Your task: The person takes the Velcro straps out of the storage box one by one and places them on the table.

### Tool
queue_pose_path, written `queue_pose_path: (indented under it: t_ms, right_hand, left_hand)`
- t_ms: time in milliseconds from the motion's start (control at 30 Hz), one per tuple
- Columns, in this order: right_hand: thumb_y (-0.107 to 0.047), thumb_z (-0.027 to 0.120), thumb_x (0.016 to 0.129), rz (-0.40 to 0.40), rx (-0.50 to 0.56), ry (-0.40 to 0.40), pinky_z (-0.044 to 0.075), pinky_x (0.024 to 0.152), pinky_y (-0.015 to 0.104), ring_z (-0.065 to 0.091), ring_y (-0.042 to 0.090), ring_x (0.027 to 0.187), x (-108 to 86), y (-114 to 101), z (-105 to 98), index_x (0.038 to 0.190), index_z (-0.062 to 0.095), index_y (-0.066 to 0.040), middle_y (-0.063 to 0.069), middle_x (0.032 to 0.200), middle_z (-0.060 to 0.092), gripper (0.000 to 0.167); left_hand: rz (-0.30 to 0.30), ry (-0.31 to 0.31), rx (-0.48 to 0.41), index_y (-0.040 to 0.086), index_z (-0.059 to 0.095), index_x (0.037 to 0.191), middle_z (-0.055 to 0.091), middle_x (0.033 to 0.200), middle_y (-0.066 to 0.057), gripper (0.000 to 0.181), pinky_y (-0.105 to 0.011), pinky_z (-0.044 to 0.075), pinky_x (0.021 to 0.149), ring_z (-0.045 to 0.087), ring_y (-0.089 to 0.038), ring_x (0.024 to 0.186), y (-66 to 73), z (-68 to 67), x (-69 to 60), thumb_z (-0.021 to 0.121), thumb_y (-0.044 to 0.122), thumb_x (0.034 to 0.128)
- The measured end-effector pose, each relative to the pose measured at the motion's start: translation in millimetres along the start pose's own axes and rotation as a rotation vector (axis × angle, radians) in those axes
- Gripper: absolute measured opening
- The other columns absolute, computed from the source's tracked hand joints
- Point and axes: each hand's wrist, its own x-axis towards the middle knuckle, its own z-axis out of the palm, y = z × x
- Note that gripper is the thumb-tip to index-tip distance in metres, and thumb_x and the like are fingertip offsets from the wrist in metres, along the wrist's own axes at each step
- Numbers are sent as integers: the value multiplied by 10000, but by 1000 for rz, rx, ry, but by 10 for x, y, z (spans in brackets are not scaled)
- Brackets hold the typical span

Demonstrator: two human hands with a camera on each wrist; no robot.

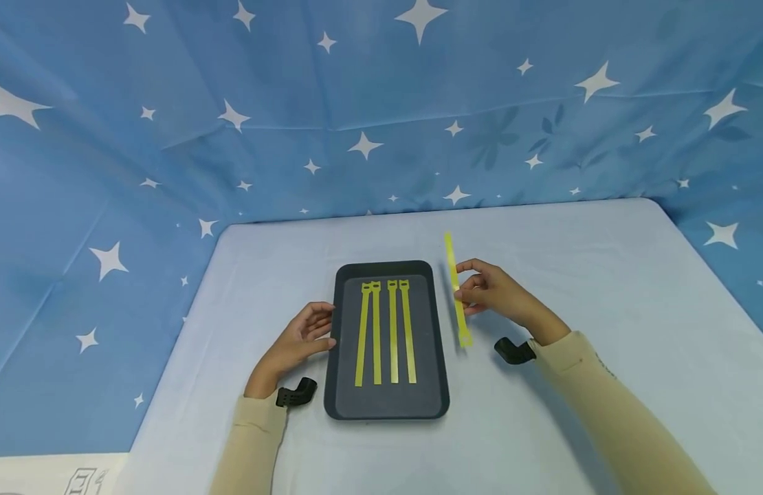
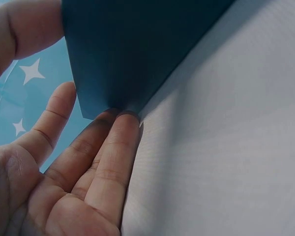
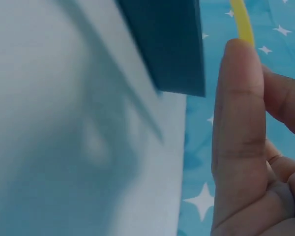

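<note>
My right hand (image 1: 493, 292) pinches a yellow hook-and-loop cable tie (image 1: 451, 256) between thumb and fingers, just right of the tray. The tie stands off the table, its slotted head at the near end; in the right wrist view only a short yellow piece (image 3: 242, 22) shows past a fingertip. Several matching cable ties (image 1: 377, 337) lie lengthwise inside the dark grey tray (image 1: 388, 407), slotted heads at the far end, the two left heads touching. Along the tray's left side, my left hand (image 1: 300, 342) touches the outer wall with fairly straight fingers (image 2: 120, 142).
A white cloth (image 1: 635, 289) covers the table under the tray. Blue fabric with white stars (image 1: 332, 89) hangs behind and to the left. Both wrists wear black devices, one left (image 1: 297, 392) and one right (image 1: 514, 351). Printed pale material (image 1: 47, 474) shows at lower left.
</note>
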Motion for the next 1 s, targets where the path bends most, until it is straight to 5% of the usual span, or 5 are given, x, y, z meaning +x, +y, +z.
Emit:
queue_pose_path:
  t_ms: [567, 1000]
  right_hand:
    - [7, 695, 1023, 185, -26, 1, 637, 674, 240, 702, 139, 690, -6, 287, 78, 1490, 420, 91, 102, 889, 679, 548]
    - [-18, 772, 979, 192, -215, 81, 621, 611, 253, 690, 140, 634, -54, 253, 149, 1390, 480, 86, 107, 832, 678, 515]
  left_hand:
    - [-6, -1, -11, -135, 385, 1526, 401, 1595, -380, 658, -214, 456, 1160, 376, -553, 1505, -9, -11, -2, 705, -44, 959]
    - [-15, -1, -11, -138, 383, 1527, 409, 1587, -381, 667, -215, 461, 1155, 381, -548, 1503, 3, -10, 3, 715, -44, 955]
